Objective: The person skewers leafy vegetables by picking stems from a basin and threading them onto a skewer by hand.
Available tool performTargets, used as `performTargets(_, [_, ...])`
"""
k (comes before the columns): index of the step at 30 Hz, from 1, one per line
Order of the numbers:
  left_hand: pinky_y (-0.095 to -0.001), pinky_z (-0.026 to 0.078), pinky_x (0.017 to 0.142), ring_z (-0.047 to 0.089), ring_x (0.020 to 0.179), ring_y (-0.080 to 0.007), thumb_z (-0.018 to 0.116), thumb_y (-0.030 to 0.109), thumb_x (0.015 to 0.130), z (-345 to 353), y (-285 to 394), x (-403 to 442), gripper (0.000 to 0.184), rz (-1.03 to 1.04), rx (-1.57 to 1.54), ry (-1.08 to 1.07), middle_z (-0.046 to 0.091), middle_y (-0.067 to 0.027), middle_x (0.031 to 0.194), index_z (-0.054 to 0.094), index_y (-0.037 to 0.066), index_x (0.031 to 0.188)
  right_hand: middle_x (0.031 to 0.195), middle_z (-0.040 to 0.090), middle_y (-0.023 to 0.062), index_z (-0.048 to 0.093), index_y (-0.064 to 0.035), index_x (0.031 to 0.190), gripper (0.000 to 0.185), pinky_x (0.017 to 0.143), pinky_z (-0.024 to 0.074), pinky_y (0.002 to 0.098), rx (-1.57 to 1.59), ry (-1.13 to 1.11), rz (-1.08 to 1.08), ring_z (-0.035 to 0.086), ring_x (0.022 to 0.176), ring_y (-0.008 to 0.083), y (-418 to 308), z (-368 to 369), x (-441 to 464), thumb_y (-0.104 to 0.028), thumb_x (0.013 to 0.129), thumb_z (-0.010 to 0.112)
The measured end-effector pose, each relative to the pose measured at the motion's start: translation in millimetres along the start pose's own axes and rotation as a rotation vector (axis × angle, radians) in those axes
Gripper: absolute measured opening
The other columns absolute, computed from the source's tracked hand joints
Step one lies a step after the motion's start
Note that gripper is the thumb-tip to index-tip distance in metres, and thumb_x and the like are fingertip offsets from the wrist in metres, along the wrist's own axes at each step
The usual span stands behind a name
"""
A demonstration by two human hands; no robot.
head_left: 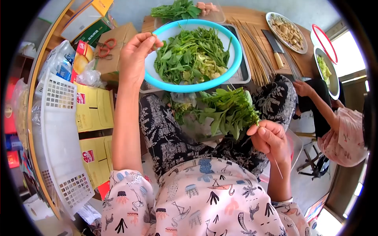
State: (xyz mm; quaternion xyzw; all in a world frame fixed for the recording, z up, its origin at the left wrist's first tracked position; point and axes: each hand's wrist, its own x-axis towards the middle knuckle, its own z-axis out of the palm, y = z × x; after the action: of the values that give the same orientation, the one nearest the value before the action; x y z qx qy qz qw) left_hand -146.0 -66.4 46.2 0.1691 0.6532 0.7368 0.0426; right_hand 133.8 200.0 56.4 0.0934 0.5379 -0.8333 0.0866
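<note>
My right hand [269, 137] is closed around a thin skewer [278, 167], its tail sticking out below the fingers. Leafy greens [228, 112] are bunched thickly on the skewer's other end, above my lap. Over the left rim of a blue-rimmed basin [193, 87], my left hand [138, 53] is raised with thumb and fingers pinched. A small bit of green shows at its fingertips. Loose leafy greens [181, 55] fill much of the basin, with paler, yellowish leaves at the lower right. Below the basin, more greens [181, 112] lie between my knees, partly hidden.
Long bare skewers [252, 51] and a cleaver [271, 41] lie on the wooden table. Beyond them stands a plate of cut pieces [287, 31]. Red scissors [105, 48] rest on a cardboard box at left. Another person [338, 129] sits at right, near a bowl [327, 72].
</note>
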Motion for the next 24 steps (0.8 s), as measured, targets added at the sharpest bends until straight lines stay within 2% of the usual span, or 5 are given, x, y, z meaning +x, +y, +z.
performTargets(2, [-0.0278, 0.048, 0.078, 0.061, 0.080, -0.0153, 0.060, 0.010, 0.089, 7, 12, -12, 0.014, -0.019, -0.138, -0.052, 0.063, -0.0059, 0.085, 0.061, 0.000, 0.099, 0.048, 0.039, -0.0046, 0.063, 0.0061, 0.096, 0.027, 0.041, 0.0225, 0.0202, -0.009, 0.004, -0.014, 0.029, 0.041, 0.0030, -3, 5, -2, -0.015, 0.096, 0.047])
performTargets(3, [-0.0244, 0.047, 0.070, 0.060, 0.071, -0.0116, 0.060, 0.009, 0.088, 16, 15, -20, 0.014, -0.037, -0.203, -0.066, 0.063, -0.0039, 0.080, 0.062, 0.000, 0.099, 0.048, 0.038, -0.0048, 0.063, 0.0059, 0.096, 0.027, 0.041, 0.0222, 0.0201, -0.019, -0.006, -0.030, 0.029, 0.041, 0.0029, -6, 7, 0, -0.015, 0.096, 0.046])
performTargets(7, [-0.0207, 0.042, 0.053, 0.054, 0.062, -0.0091, 0.063, 0.007, 0.086, 46, 20, -48, 0.014, -0.214, -0.437, -0.158, 0.062, -0.0043, 0.080, 0.063, 0.000, 0.098, 0.049, 0.039, -0.0052, 0.064, 0.0057, 0.097, 0.027, 0.041, 0.0218, 0.0198, -0.057, 0.004, -0.022, 0.029, 0.041, 0.0025, -15, 18, 4, -0.016, 0.096, 0.047])
performTargets(11, [-0.0203, 0.037, 0.051, 0.051, 0.062, -0.0078, 0.063, 0.012, 0.087, 68, 23, -67, 0.017, -0.307, -0.428, -0.164, 0.060, -0.0022, 0.080, 0.063, 0.002, 0.100, 0.050, 0.040, -0.0056, 0.064, 0.0052, 0.099, 0.026, 0.041, 0.0211, 0.0190, -0.155, 0.002, -0.035, 0.030, 0.042, 0.0017, -18, 30, 8, -0.016, 0.096, 0.048])
performTargets(24, [-0.0183, 0.033, 0.048, 0.049, 0.062, -0.0063, 0.062, 0.012, 0.088, 66, 23, -80, 0.017, -0.335, -0.492, -0.241, 0.061, -0.0023, 0.083, 0.062, 0.002, 0.102, 0.050, 0.039, -0.0069, 0.064, 0.0029, 0.100, 0.025, 0.041, 0.0198, 0.0182, -0.186, -0.052, -0.008, 0.029, 0.043, 0.0007, -20, 45, 11, -0.015, 0.097, 0.048])
